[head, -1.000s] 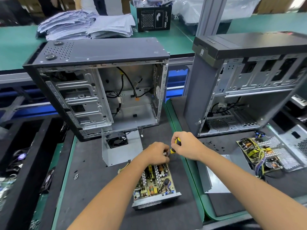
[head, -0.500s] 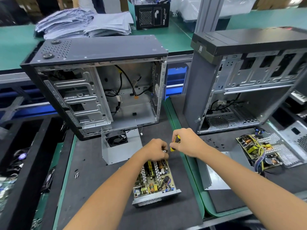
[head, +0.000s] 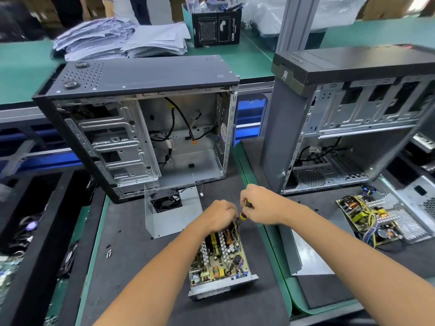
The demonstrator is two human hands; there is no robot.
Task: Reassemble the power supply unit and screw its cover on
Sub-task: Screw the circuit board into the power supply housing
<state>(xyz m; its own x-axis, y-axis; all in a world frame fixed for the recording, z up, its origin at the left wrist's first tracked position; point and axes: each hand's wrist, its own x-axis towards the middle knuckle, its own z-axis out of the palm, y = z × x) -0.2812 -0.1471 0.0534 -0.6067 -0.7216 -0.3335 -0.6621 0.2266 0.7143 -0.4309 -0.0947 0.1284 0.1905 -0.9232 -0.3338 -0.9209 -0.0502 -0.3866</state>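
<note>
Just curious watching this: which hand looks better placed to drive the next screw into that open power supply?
The right hand, probably: it already grips the screwdriver, tip at the power supply's far end. The left hand rests there, steadying.

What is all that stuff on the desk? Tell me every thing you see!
open power supply: 1, yellow board in grey tray, front centre mat
screwdriver: 1, yellow and black, at the supply's far end
metal cover with fan: 1, grey, behind left of supply
computer cases: 2, black and grey, open; one rear left, one rear right
second circuit board: 1, yellow wires, right mat
loose screws: a few, dark, left mat
paper stacks: several, white, back bench
black box: 1, back bench
hands: left hand on the supply's far end; right hand grips the screwdriver
</note>
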